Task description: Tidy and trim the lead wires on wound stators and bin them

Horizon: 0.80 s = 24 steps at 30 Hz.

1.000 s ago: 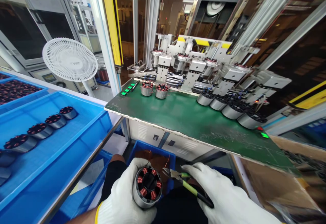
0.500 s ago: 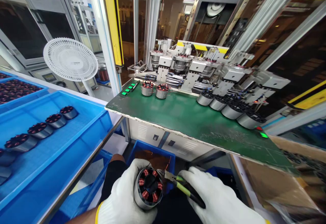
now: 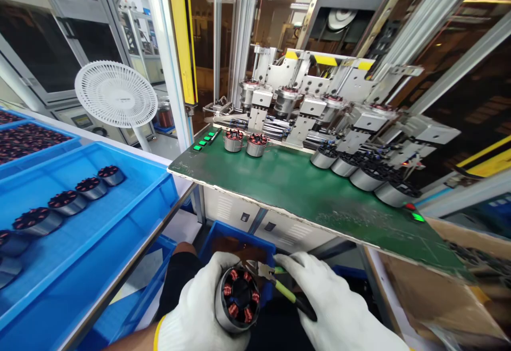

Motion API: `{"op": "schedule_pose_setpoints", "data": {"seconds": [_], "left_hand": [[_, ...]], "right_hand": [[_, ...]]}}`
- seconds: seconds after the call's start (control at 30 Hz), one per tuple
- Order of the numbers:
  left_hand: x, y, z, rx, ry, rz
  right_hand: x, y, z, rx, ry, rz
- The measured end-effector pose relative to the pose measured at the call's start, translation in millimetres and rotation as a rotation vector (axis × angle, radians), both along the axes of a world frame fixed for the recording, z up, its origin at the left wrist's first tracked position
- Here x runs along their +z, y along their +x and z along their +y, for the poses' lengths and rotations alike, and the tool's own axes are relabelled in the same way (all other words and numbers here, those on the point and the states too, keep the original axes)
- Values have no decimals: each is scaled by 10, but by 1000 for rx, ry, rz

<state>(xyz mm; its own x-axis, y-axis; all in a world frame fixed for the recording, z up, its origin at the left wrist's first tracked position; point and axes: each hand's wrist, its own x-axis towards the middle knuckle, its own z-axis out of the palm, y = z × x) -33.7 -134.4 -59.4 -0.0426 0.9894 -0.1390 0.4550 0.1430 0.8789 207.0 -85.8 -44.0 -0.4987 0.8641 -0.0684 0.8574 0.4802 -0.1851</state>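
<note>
My left hand (image 3: 203, 306), in a white knit glove, is wrapped round a motor stator (image 3: 238, 299) with a grey metal shell, black insulation and copper windings. The stator's wound end faces up towards me. Just above its far right rim are the jaws of the wire cutters (image 3: 285, 290); whether they touch it I cannot tell. My right hand (image 3: 331, 303), gloved too, is closed on the cutters' yellow-green and black handles. Below both hands, a blue bin (image 3: 211, 234) with brownish contents sits on the floor side.
Two wound stators (image 3: 256, 145) and a row of several black-topped ones stand on the green table (image 3: 279, 181). Behind is a winding machine (image 3: 315, 106). More stators lie in a blue tray (image 3: 131, 181) at left. A white fan (image 3: 115, 94) and a cardboard box (image 3: 431, 298) flank the table.
The stator and cutters have shifted slightly right in view. A copper wire end that stood by the jaws no longer shows. On the machine, upper plates have risen behind the fixtures.
</note>
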Motion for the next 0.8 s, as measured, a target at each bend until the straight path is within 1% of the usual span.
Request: {"op": "schedule_pose_setpoints", "data": {"seconds": [0.13, 0.3, 0.43, 0.5, 0.63, 0.7, 0.8], "left_hand": [[28, 5, 0, -58, -12, 2], [51, 2, -7, -68, -11, 105], [91, 14, 3, -116, -51, 148], [106, 28, 7, -107, -79, 162], [88, 37, 8, -53, -116, 193], [56, 11, 9, -46, -106, 200], [3, -65, 15, -50, -98, 188]], "right_hand": [[-66, -65, -2, 8, 17, -1], [-62, -112, 22, 64, 0, -17], [-76, -127, 41, 114, -17, -89], [-74, -140, 67, 134, 63, -156], [-18, -146, 193, 112, 297, -323], [18, -107, 283, 129, 365, -316], [49, 29, 446, 144, 442, -229]]}}
